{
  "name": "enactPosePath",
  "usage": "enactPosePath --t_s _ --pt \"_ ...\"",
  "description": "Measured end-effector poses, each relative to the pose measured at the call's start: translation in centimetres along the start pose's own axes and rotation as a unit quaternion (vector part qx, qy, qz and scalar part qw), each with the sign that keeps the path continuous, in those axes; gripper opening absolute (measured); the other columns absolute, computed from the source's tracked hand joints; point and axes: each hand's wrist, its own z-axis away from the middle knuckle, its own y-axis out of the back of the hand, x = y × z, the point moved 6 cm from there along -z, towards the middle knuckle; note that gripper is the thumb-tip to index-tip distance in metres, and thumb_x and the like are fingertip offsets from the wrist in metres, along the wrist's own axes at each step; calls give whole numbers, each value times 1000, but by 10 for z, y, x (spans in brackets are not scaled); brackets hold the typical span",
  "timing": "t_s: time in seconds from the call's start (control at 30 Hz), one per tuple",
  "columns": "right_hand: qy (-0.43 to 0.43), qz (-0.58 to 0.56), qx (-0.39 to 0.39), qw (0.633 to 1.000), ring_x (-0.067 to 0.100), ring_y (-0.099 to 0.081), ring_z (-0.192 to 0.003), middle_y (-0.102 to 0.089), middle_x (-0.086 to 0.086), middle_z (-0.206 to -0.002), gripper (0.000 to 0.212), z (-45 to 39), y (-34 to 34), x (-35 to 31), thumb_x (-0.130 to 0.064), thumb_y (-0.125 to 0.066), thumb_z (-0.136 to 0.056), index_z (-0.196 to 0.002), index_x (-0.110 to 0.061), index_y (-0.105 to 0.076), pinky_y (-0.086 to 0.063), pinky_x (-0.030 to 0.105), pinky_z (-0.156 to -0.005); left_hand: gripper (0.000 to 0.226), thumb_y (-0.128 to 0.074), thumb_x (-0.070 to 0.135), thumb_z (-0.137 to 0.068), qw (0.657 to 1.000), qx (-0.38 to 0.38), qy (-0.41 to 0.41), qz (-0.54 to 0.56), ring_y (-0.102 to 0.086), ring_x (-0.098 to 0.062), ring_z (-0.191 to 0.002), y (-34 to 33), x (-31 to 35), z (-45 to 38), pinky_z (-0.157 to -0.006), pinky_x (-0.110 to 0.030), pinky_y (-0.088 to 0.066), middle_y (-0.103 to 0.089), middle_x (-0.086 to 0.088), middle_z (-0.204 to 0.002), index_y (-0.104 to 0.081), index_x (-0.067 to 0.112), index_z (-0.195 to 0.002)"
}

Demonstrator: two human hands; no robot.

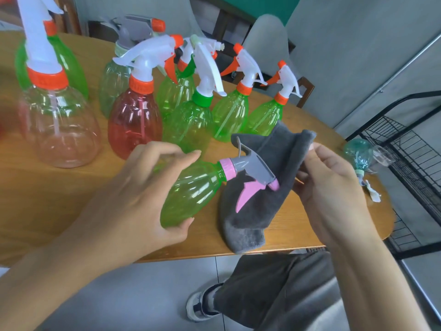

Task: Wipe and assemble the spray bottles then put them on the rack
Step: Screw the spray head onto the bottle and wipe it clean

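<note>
Gripped round its body by the left hand, the green bottle is held tilted above the near table edge, its grey-and-pink sprayer against the grey cloth, which is pinched by the right hand. Empty thin plastic is judged light, slick and squeezable; the body suits holding best. Assembled bottles stand beyond, the rack at right.

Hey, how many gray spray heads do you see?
2: near head on the held green bottle, rear head on a pale bottle at the back. More may be hidden.
</note>
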Motion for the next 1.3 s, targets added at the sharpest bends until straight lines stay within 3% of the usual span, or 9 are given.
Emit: enactPosePath --t_s 0.17,0.23,0.33,0.57,0.7,0.87,1.03,1.13,1.3 --pt "70 163 -113 978 5 -67 -70 -75 -6 -80 6 8 -25 -16 -17 -67 -96 -94 -11 -70 -52 18 -66 90 -84 36 -64 1000 -6 -23 -10 -50 -23 -119 1 1 0 -77 -38 -56 -48 -4 -133 -53 18 -147" --pt "42 180 -149 971 10 -73 -78 -78 -2 -92 10 10 -35 -10 -12 -75 -89 -95 -12 -68 -57 23 -69 89 -84 36 -64 999 -4 -32 -12 -51 -25 -119 1 1 0 -76 -44 -59 -48 -4 -133 -53 18 -146" --pt "42 196 -134 971 20 -76 -85 -76 1 -94 21 8 -37 -8 -9 -82 -82 -93 -12 -65 -59 36 -77 89 -85 35 -64 999 5 -38 -8 -52 -28 -118 0 -1 0 -75 -50 -59 -48 -5 -132 -54 17 -146" --pt "66 207 -85 972 26 -73 -66 -74 6 -69 39 9 -35 -8 -39 -82 -74 -91 -16 -56 -52 38 -60 84 -83 40 -66 1000 25 -11 0 -52 -23 -112 1 -4 0 -69 -48 -59 -49 -4 -128 -57 19 -143" --pt "33 119 -107 987 25 -75 -70 -77 13 -79 35 8 -30 -4 -25 -82 -75 -94 -8 -57 -56 35 -64 80 -82 41 -66 999 36 -11 -16 -53 -24 -110 0 -2 2 -67 -44 -58 -50 -5 -127 -60 16 -139" --pt "-64 0 -181 981 26 -73 -81 -76 20 -95 39 4 -23 11 -12 -84 -66 -95 -12 -58 -61 31 -75 77 -83 39 -67 998 51 -10 -35 -54 -26 -108 -3 2 3 -70 -45 -58 -52 -5 -126 -62 15 -137" --pt "15 156 -85 984 23 -54 -69 -57 37 -78 50 3 -10 15 -44 -89 -69 -82 -14 -52 -44 40 -65 75 -82 37 -68 997 62 -5 -46 -55 -28 -109 -10 9 -1 -70 -38 -56 -53 -6 -125 -63 15 -137" --pt "64 220 -58 972 20 -47 -63 -55 32 -73 51 3 -7 11 -55 -81 -73 -80 -15 -50 -39 39 -57 76 -81 38 -68 998 60 -4 -36 -55 -27 -110 -14 10 -4 -70 -40 -57 -53 -5 -126 -62 15 -138" --pt "25 65 -126 990 18 -72 -81 -75 10 -88 28 1 1 13 -14 -81 -75 -90 -11 -57 -59 26 -70 79 -85 37 -64 997 78 23 -10 -54 -25 -113 -21 12 -11 -75 -37 -55 -51 -3 -126 -63 18 -137"
